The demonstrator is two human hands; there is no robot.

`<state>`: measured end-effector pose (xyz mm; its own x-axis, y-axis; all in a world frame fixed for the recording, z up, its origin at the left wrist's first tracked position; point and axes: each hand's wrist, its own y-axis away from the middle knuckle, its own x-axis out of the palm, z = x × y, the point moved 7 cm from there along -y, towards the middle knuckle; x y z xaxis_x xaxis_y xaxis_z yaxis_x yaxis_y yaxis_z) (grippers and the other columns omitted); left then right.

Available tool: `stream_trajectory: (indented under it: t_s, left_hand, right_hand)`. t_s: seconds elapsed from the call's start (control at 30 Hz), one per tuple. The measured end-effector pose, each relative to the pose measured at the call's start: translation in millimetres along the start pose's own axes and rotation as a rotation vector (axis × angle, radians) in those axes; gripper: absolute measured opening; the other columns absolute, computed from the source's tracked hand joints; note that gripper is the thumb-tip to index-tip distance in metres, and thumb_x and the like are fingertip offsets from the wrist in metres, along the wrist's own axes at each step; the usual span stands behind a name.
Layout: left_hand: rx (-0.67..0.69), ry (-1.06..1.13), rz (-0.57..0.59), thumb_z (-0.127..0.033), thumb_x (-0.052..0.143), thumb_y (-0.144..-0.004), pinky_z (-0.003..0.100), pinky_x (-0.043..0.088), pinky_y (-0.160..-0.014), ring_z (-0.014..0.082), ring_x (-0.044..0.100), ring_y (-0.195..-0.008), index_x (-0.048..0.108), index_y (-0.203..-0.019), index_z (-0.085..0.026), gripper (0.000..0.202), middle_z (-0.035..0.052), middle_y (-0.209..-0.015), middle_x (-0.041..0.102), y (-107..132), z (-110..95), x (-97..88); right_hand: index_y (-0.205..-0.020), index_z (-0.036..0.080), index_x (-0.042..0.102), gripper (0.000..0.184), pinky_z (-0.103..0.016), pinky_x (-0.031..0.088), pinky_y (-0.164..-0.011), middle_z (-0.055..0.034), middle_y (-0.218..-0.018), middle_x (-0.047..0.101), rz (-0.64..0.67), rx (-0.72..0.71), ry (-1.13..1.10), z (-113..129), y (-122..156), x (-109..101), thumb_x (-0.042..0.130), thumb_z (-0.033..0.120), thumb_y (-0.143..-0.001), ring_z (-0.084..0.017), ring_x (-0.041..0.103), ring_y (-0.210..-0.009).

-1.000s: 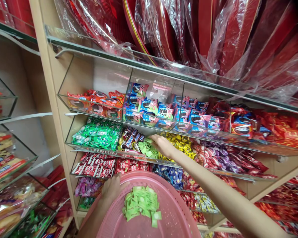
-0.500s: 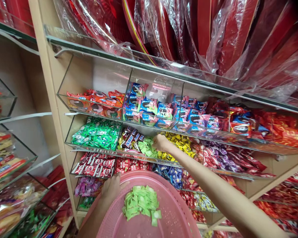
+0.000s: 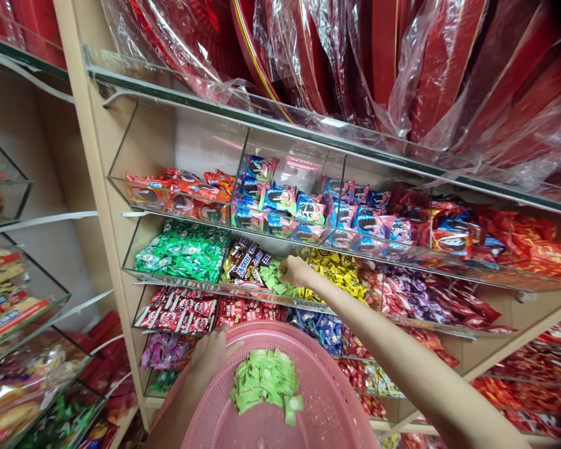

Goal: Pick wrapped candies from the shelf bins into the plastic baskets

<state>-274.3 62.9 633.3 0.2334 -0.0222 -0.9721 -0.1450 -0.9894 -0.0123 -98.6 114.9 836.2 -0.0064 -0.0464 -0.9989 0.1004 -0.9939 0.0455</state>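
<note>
A pink plastic basket (image 3: 325,411) is in front of me, with a pile of light-green wrapped candies (image 3: 266,380) inside. My left hand (image 3: 210,349) is closed on the basket's left rim. My right hand (image 3: 297,272) reaches into a clear shelf compartment, its fingers curled down at the light-green candies (image 3: 277,278) there. What lies inside its fingers is hidden. Left of those candies sit dark Snickers bars (image 3: 247,260); yellow-wrapped candies (image 3: 339,274) lie to the right, partly behind my right hand and wrist.
Green packets (image 3: 184,252) fill the compartment at left. Blue cookie packs (image 3: 280,199) stand on the shelf above, behind a clear front lip. A glass shelf edge (image 3: 308,118) runs overhead under plastic-wrapped red items (image 3: 388,56). A wooden upright (image 3: 91,156) stands at left.
My right hand has shifted slightly left and down over the light-green candies in the compartment. My left hand and the basket have stayed put.
</note>
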Motion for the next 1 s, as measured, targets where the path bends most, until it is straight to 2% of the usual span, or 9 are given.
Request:
stream_trajectory:
  t_s: [0.17, 0.3, 0.37, 0.6, 0.8, 1.0]
  left_hand:
    - [0.004, 0.001, -0.014, -0.057, 0.032, -0.083, 0.033, 0.044, -0.072, 0.0264, 0.062, -0.093, 0.051, -0.12, -0.012, 0.061, 0.0159, -0.103, 0.066, 0.1, 1.4, 1.4]
    - [0.001, 0.004, 0.0, -0.058, 0.031, -0.083, 0.033, 0.044, -0.073, 0.0262, 0.062, -0.094, 0.049, -0.123, -0.011, 0.064, 0.017, -0.105, 0.065, -0.6, 1.9, 2.6]
    - [0.001, 0.009, 0.016, -0.058, 0.031, -0.083, 0.033, 0.044, -0.074, 0.0259, 0.062, -0.094, 0.048, -0.124, -0.01, 0.065, 0.0172, -0.106, 0.065, -0.8, 1.1, 2.1]
    - [-0.004, 0.01, 0.027, -0.056, 0.033, -0.084, 0.032, 0.045, -0.073, 0.0257, 0.063, -0.094, 0.048, -0.124, -0.01, 0.063, 0.0184, -0.105, 0.065, 0.3, -0.8, -1.8]
    - [0.016, -0.003, -0.001, -0.057, 0.03, -0.084, 0.033, 0.046, -0.072, 0.0273, 0.063, -0.093, 0.049, -0.123, -0.009, 0.065, 0.0176, -0.105, 0.065, -0.5, -0.4, -0.5]
    - [0.002, -0.008, 0.003, -0.058, 0.031, -0.084, 0.032, 0.045, -0.072, 0.0263, 0.063, -0.092, 0.051, -0.12, -0.011, 0.063, 0.0171, -0.103, 0.066, -0.3, 0.1, -0.1]
  right_hand:
    - [-0.093, 0.02, 0.067, 0.023, -0.023, 0.041, -0.066, -0.0069, -0.094, 0.066, -0.033, -0.044, -0.014, -1.5, -3.8, 4.1, 0.06, 0.018, -0.071, -0.019, 0.061, -0.086]
    - [-0.114, 0.018, 0.056, 0.045, -0.022, 0.04, -0.066, -0.007, -0.096, 0.065, -0.098, -0.056, -0.039, -5.4, -4.5, 5.3, 0.062, 0.018, -0.069, -0.019, 0.06, -0.086]
    - [-0.118, 0.017, 0.052, 0.051, -0.023, 0.039, -0.066, -0.0079, -0.097, 0.064, -0.103, -0.054, -0.033, -6.4, -2.4, 6.0, 0.063, 0.018, -0.069, -0.019, 0.06, -0.087]
    - [-0.106, 0.019, 0.059, 0.031, -0.024, 0.038, -0.068, -0.0085, -0.095, 0.065, -0.151, -0.039, 0.007, -3.7, 7.6, 4.6, 0.054, 0.018, -0.075, -0.021, 0.06, -0.091]
    - [-0.107, 0.022, 0.061, 0.029, -0.024, 0.038, -0.068, -0.0073, -0.098, 0.065, -0.227, -0.047, -0.046, -4.1, 8.6, -6.3, 0.052, 0.023, -0.079, -0.02, 0.059, -0.093]
    - [-0.099, 0.02, 0.065, 0.025, -0.023, 0.039, -0.07, -0.0077, -0.094, 0.066, -0.183, -0.086, -0.049, -3.7, 7.4, 6.4, 0.053, 0.021, -0.077, -0.019, 0.061, -0.088]
